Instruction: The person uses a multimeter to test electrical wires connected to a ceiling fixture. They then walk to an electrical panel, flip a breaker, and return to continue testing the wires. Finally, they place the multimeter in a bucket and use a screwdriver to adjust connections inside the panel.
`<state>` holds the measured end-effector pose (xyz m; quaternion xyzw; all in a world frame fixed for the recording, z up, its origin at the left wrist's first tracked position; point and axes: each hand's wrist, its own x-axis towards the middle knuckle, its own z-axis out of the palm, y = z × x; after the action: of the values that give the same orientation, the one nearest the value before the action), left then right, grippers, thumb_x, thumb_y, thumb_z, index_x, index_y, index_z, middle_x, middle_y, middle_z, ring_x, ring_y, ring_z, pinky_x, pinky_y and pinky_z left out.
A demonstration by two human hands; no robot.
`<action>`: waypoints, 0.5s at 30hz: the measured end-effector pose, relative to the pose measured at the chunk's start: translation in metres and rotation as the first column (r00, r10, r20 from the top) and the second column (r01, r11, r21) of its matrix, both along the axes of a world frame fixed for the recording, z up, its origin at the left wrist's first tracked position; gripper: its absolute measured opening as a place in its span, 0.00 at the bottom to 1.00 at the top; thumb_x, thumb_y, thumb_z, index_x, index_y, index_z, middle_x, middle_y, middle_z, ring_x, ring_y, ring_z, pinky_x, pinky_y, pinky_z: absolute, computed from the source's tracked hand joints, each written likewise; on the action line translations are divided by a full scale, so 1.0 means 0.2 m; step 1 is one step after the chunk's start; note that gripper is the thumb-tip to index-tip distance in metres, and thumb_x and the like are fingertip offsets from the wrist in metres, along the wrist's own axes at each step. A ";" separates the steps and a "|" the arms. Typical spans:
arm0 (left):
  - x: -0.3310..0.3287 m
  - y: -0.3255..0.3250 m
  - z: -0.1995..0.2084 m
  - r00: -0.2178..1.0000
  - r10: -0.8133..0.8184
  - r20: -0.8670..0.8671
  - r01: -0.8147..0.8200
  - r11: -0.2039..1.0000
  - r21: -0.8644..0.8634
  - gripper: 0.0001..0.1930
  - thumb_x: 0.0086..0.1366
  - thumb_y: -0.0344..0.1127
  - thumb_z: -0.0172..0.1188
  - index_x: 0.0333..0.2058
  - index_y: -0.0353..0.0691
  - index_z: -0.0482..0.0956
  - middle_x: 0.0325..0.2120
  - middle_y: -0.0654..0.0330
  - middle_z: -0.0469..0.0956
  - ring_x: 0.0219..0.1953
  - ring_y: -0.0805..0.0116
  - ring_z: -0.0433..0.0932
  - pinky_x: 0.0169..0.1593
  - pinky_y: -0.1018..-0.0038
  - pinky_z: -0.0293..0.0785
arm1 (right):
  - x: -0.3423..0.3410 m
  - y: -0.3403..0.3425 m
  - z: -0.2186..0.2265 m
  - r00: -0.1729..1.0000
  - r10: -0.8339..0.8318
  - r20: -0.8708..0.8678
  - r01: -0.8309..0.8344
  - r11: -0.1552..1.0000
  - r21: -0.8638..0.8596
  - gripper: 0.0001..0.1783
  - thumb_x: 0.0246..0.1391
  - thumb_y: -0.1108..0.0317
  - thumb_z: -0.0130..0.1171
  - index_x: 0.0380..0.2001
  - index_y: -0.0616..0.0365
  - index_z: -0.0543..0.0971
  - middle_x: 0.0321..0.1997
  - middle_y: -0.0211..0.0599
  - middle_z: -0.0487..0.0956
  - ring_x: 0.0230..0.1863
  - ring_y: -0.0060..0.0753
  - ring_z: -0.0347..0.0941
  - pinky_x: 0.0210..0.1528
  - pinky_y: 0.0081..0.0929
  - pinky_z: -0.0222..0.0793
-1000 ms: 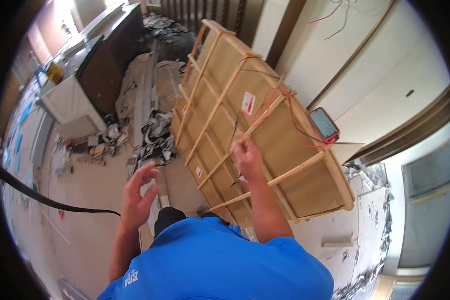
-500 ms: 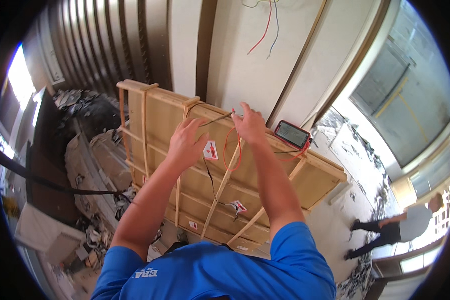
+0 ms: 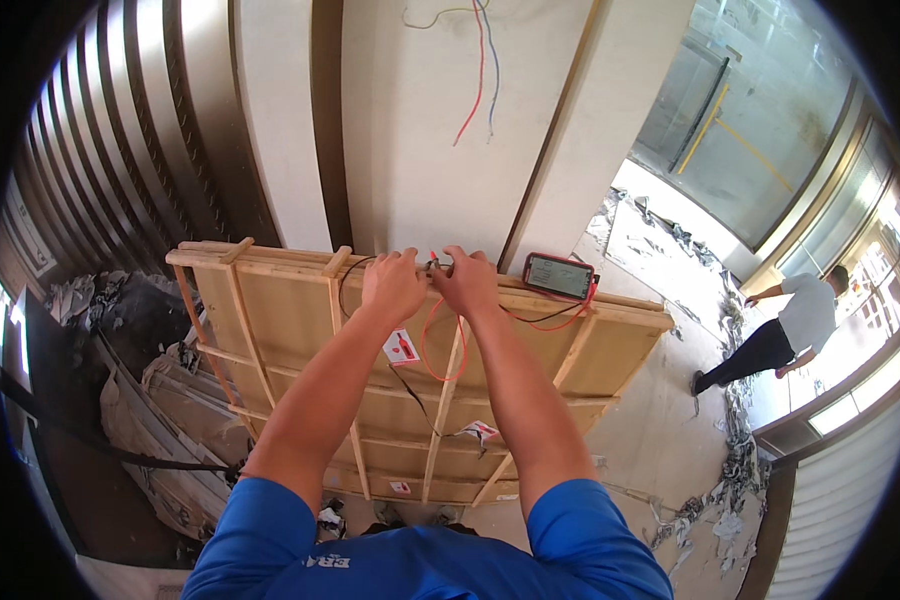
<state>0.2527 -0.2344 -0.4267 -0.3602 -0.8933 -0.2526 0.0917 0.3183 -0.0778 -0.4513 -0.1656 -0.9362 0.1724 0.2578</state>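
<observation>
Head view: the right hand [image 3: 468, 283] pinches a red-tipped probe [image 3: 433, 258] at the far edge of the wooden-framed panel [image 3: 280, 330]; the left hand [image 3: 395, 288] curls beside it, grip hidden, can't tell. Rightward, nearer the right hand, sits the digital multimeter [image 3: 558, 276], long axis left-right. A red-and-white label [image 3: 401, 347] marks the panel; white lettering [image 3: 327, 562], the blue shirt [image 3: 425, 560].

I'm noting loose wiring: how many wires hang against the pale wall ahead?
3: a red wire, a blue wire just right of it, and a yellowish wire curling to the left. Others may be hidden above the picture's top edge.
</observation>
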 end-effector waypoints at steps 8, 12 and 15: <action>-0.04 0.08 -0.05 0.995 0.040 -0.087 -0.049 0.994 -0.096 0.12 0.65 0.41 0.62 0.42 0.43 0.86 0.40 0.51 0.83 0.51 0.48 0.78 0.54 0.53 0.73 | -0.02 0.07 -0.05 0.993 0.008 -0.121 -0.017 0.997 -0.069 0.26 0.49 0.62 0.68 0.52 0.58 0.81 0.34 0.46 0.85 0.40 0.56 0.80 0.46 0.47 0.76; -0.02 0.07 -0.08 0.997 0.073 -0.023 -0.070 0.993 0.091 0.12 0.67 0.37 0.59 0.43 0.38 0.84 0.42 0.49 0.81 0.48 0.50 0.80 0.52 0.54 0.75 | 0.05 0.04 0.04 0.965 -0.026 -0.263 -0.080 0.920 -0.383 0.26 0.54 0.65 0.66 0.55 0.63 0.79 0.34 0.47 0.86 0.37 0.49 0.83 0.43 0.43 0.77; 0.02 0.02 -0.02 0.988 0.038 0.152 -0.093 0.922 0.375 0.12 0.67 0.32 0.60 0.46 0.35 0.83 0.42 0.49 0.80 0.41 0.55 0.82 0.45 0.58 0.78 | 0.15 0.03 0.14 0.923 0.002 -0.385 -0.233 0.798 -0.556 0.25 0.58 0.68 0.65 0.58 0.65 0.77 0.35 0.41 0.86 0.36 0.36 0.83 0.38 0.35 0.77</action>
<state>0.2567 -0.2308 -0.4306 -0.2864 -0.8430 -0.4432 0.1045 0.3478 -0.0715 -0.4230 -0.1431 -0.7791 0.4992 0.3512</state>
